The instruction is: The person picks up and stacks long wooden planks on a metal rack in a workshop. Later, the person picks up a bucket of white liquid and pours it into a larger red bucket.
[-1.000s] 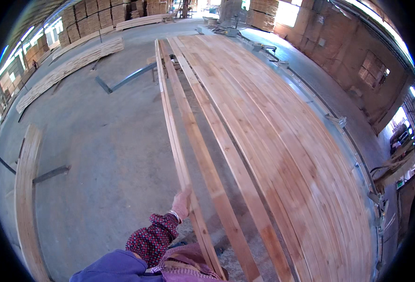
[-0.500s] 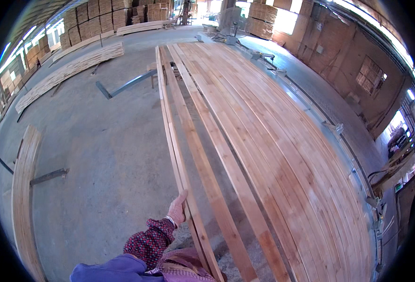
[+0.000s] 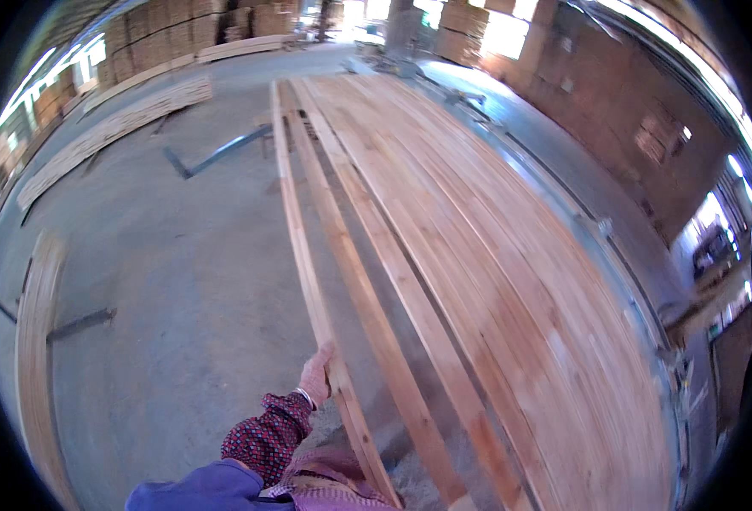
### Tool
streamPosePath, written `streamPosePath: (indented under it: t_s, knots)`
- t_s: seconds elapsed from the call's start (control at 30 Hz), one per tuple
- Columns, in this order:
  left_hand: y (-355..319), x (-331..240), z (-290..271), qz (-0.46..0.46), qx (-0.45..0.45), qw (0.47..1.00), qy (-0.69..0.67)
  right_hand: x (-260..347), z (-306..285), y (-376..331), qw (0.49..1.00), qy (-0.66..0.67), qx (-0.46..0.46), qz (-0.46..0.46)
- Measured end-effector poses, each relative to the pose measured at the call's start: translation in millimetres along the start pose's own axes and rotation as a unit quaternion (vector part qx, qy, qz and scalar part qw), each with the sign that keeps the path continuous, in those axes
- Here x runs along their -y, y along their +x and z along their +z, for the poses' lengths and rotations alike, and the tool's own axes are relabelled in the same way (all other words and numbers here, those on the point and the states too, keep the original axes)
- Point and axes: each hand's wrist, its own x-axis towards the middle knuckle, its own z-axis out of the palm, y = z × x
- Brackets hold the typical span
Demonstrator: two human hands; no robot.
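Note:
My left hand [image 3: 315,376] reaches in from the lower edge and is closed on the outer edge of the leftmost long wooden strip [image 3: 304,255], thumb on top. This strip runs lengthwise away from me. Beside it, with gaps between, lie a second wooden strip [image 3: 348,255] and a third wooden strip [image 3: 397,268]. Farther right, many strips lie side by side as a broad wooden layer [image 3: 495,281]. My right hand is out of view.
A metal rail [image 3: 554,183] with fittings borders the layer on the right. At left, stacked boards [image 3: 40,341] rest on a dark support bar [image 3: 82,324]. More boards [image 3: 120,132] and an angled metal bar [image 3: 223,153] stand farther off. Wood stacks [image 3: 159,38] line the back.
The view has shifted slightly and is blurred. The dark lengthwise line along the leftmost strip has narrowed from sight. My left hand keeps its hold at nearly the same spot.

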Motion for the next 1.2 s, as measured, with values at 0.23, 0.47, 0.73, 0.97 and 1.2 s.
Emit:
streamPosePath:
  t_s: [0.23, 0.47, 0.73, 0.97, 1.2]
  knots:
    - [45, 15, -22, 0.039, 0.059, 0.991, 0.114, -16, -1, -54, 0.992, 0.008, 0.113, -0.063]
    - [15, 27, 9, -0.014, 0.046, 0.976, 0.214, -48, -19, -74, 0.723, -0.411, -0.530, 0.167]
    - [9, 36, 66, -0.081, 0.148, 0.893, 0.418, -87, -25, -45, 0.962, -0.049, -0.268, 0.015]
    - [-14, 65, 105, -0.174, 0.279, 0.742, 0.584, -66, 24, -67, 0.959, 0.250, 0.061, -0.116]
    - [-56, 127, 125, -0.323, 0.458, 0.428, 0.709, -78, 83, -43, 0.974, 0.199, 0.077, -0.071]
